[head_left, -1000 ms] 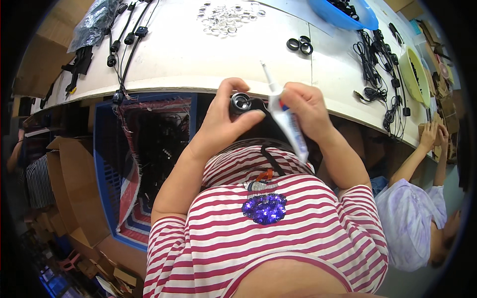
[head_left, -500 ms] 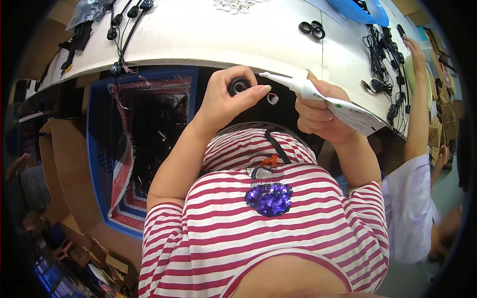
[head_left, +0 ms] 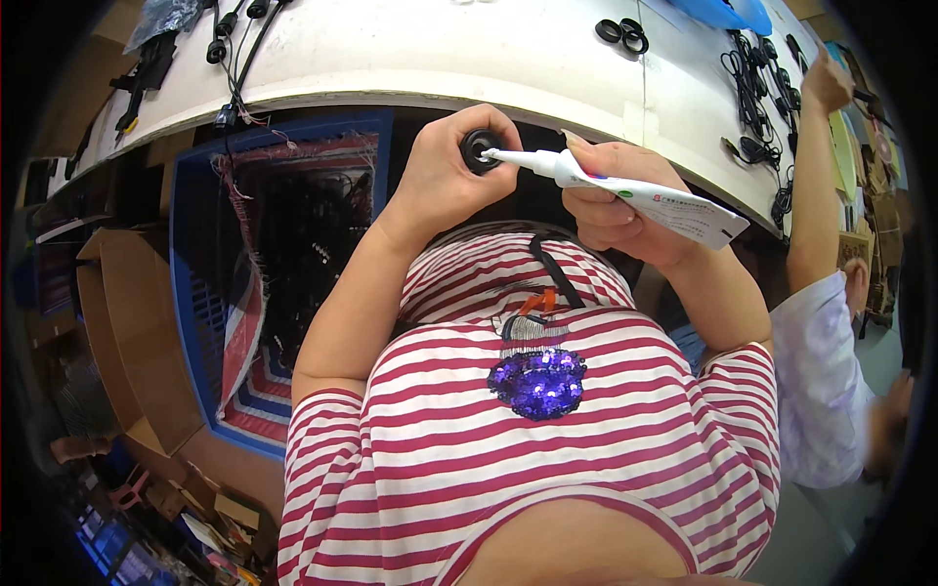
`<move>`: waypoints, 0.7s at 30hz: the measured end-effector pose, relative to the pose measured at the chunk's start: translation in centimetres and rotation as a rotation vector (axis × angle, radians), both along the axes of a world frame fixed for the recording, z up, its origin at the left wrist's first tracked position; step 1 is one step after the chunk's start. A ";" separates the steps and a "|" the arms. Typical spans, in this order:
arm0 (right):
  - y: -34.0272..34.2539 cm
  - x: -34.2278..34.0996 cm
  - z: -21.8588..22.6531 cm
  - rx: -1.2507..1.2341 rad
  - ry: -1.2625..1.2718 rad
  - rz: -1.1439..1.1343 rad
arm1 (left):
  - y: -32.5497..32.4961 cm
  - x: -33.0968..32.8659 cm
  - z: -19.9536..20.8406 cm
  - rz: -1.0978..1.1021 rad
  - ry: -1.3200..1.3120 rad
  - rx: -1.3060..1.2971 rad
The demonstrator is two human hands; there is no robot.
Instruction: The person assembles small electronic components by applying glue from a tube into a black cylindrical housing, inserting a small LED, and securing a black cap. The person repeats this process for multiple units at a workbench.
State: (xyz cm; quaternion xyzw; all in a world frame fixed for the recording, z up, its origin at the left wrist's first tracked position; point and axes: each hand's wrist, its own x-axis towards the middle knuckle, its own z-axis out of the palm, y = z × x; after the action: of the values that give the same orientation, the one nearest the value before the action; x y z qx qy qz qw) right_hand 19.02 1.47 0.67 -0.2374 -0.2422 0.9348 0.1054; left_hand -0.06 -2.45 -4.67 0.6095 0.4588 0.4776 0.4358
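Between the curled fingers of my left hand (head_left: 443,174) is a small round black housing (head_left: 480,148) with a ring-shaped opening facing up. My right hand (head_left: 625,200) grips a white glue tube (head_left: 689,213) with a long tapered nozzle (head_left: 528,158). The nozzle points left, and its tip is at the housing's opening; whether it touches I cannot tell. Both hands are held in front of the table's near edge, over my lap.
On the white table (head_left: 391,59) lie several black rings (head_left: 622,37) and bundled black cables (head_left: 757,107). More cables (head_left: 230,59) lie at the left. A blue crate (head_left: 186,283) stands below, beside a cardboard box (head_left: 137,332). A co-worker's arm (head_left: 816,186) reaches in at right.
My right hand has brought the tube's nozzle left to the black housing. My left hand has turned the housing, so its opening now shows. The wire with a white connector is no longer visible.
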 end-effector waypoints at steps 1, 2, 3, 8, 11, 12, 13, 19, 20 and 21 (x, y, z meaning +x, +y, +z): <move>0.0 -0.1 -0.1 0.011 -0.007 0.002 | 0.0 0.0 -0.1 -0.005 0.003 0.011; -0.1 -0.1 -0.1 0.023 -0.016 0.002 | 0.1 0.0 -0.2 -0.011 0.004 0.023; -0.1 -0.2 -0.2 0.035 -0.024 0.001 | 0.1 0.0 -0.2 -0.011 -0.011 0.020; -0.1 -0.8 0.1 0.120 -0.168 -0.027 | -0.2 0.0 0.2 -0.015 -0.035 0.038; -0.2 -1.1 -0.4 0.192 -0.210 -0.036 | -0.2 0.0 0.1 -0.023 -0.035 0.044; -0.2 -1.2 -0.6 0.216 -0.220 -0.035 | -0.1 0.0 0.0 -0.013 -0.045 0.041; -0.3 -1.4 -0.2 0.297 -0.277 -0.050 | -0.1 0.0 -0.3 -0.002 -0.056 0.039; -0.1 -1.6 0.3 0.481 -0.337 -0.062 | -0.2 -0.5 -0.2 0.037 -0.081 -0.022; 0.0 -1.7 0.2 0.444 -0.336 -0.045 | -0.1 -0.5 -0.3 0.034 -0.094 -0.030; 0.1 -1.8 0.2 0.408 -0.335 -0.027 | -0.1 -0.6 -0.4 0.031 -0.107 -0.038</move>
State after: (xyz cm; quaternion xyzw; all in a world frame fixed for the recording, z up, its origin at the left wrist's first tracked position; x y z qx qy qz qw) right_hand 17.25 1.57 0.87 -0.3657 -0.4366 0.8129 0.1219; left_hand -0.66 -2.53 -5.08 0.5676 0.4534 0.5072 0.4637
